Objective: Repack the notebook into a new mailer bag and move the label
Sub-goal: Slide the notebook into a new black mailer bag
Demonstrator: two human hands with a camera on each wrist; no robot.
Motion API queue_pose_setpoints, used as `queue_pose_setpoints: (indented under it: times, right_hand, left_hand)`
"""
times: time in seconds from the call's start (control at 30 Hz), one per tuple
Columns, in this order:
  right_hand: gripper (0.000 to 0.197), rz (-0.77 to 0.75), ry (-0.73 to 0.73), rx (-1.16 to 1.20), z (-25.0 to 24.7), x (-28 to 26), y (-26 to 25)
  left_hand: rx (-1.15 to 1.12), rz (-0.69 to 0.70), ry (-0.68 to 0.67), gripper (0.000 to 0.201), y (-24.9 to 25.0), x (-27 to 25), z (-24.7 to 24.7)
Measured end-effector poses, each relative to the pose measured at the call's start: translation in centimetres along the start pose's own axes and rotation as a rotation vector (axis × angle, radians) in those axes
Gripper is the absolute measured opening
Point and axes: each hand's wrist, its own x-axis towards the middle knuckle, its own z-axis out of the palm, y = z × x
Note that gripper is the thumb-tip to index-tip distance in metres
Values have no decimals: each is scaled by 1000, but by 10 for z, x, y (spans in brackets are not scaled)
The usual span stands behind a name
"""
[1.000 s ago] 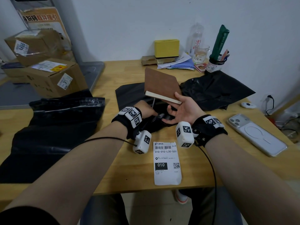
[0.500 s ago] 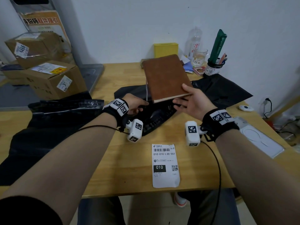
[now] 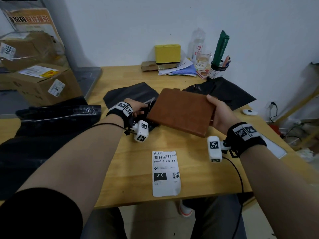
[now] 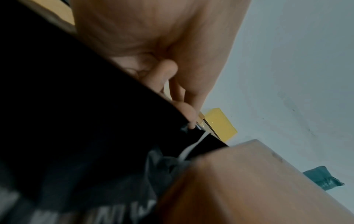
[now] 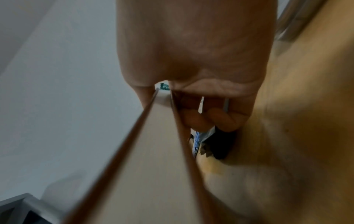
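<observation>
My right hand [image 3: 217, 112] grips the brown notebook [image 3: 181, 111] by its right edge, thumb on the cover, fingers under it; the right wrist view shows the notebook's page edge [image 5: 157, 151] between two brown covers. The notebook hangs tilted just above the table. Its left corner is over a black mailer bag [image 3: 131, 95]. My left hand [image 3: 138, 107] pinches that black mailer bag's [image 4: 76, 136] edge. The white shipping label [image 3: 166, 173] lies flat near the table's front edge, between my forearms.
Another black bag [image 3: 222, 94] lies behind the notebook, and a large black bag [image 3: 43, 131] covers the table's left side. A phone [image 3: 276, 149] and a white mouse [image 3: 249, 112] sit at the right. Cardboard boxes [image 3: 38, 83] stand left; a yellow box [image 3: 167, 54], bottle and pen cup line the back.
My right hand has lowered the notebook from an upright, raised pose to a flatter one near the table, over the bag's mouth. My left hand stays on the black bag.
</observation>
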Motion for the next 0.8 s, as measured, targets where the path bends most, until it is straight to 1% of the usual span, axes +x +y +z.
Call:
queue_pose_setpoints:
  times: [0.07,0.13,0.2,0.27,0.4,0.5,0.67,0.8]
  right_hand:
    - [42,17,-36,-66,-5,-2,2]
    - [46,32,-74,-125,-6,-2,6]
    - [49,57,-102,-169,-6,-1,9]
    - [47,90,-126,-185,-4,0,12]
    - [41,153,-135,-142,-1,1,15]
    - [30,182,-131,-101,2,2,14]
    - [27,198,-145,-30,9,1,19]
    - [26,184,-160,-37,17,-1,25]
  left_hand:
    - [-7,8,17,21,3,0,2]
    - [-5,12,26,22,6,-2,3]
    - [18,10,29,30,8,-4,3]
    - [42,20,41,34,10,-5,0]
    - [68,86,43,20,9,-8,-6]
    - [129,164,25,18,8,-13,-10]
    - [206,243,12,13,11,-19,-5]
    - [208,271,-3,16,11,-23,0]
